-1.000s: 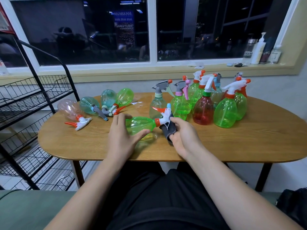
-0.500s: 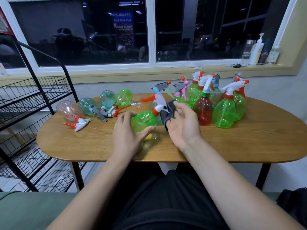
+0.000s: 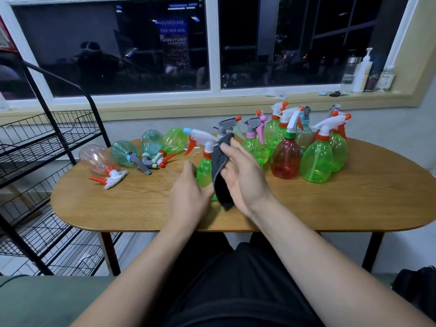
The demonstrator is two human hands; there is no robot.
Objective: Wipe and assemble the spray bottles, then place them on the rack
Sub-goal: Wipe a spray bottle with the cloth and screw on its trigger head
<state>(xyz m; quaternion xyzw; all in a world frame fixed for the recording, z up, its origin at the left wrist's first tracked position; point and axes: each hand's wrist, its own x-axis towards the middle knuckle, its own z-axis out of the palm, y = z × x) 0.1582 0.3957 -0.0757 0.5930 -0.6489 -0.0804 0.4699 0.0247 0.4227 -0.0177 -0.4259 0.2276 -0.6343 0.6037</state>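
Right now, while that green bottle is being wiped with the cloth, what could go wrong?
The right hand holds the dark cloth against the green bottle, close to the red bottle and other upright ones; a wide stroke might topple them.
The left hand grips only the green bottle's lower part, so it could slip.
The pink bottle lies on its side near the table edge and might roll off.

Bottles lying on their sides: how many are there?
4, at the table's left end: pink bottle, ribbed teal bottle, smooth teal bottle, green bottle. None looks hidden.
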